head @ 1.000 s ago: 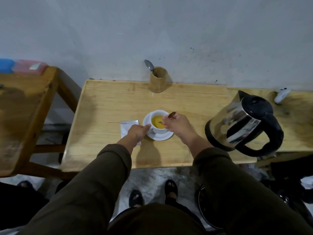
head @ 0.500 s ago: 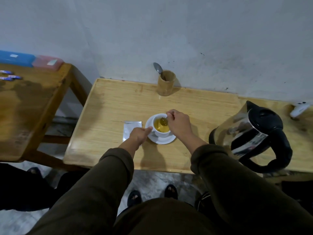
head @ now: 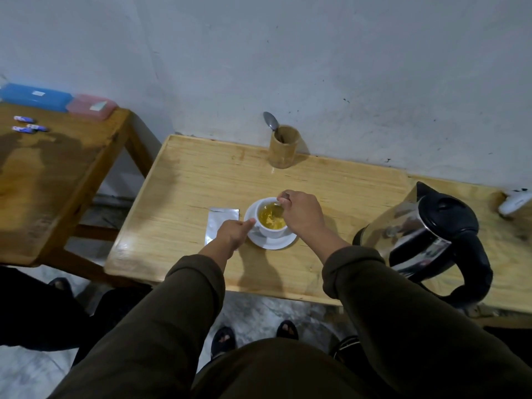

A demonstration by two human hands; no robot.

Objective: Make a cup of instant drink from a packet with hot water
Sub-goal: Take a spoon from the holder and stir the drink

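Head view shows my right hand (head: pixel 302 217) closed round a spoon (head: pixel 278 208) whose bowl dips into the yellow drink; I stir in small slow circles, keeping clear of the rim so nothing slops. My left hand (head: pixel 233 233), curled, pinches the cup (head: pixel 270 223) at its left side to steady it on the saucer (head: pixel 283 242) mid-worktop (head: pixel 187 197). An emptied packet (head: pixel 221 226) lies just left; the kettle (head: pixel 426 234) stands well right.

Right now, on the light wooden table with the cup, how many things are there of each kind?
White cup: 1
White saucer: 1
Metal spoons: 2
Silver packet: 1
Wooden holder: 1
Steel kettle: 1
Total: 7
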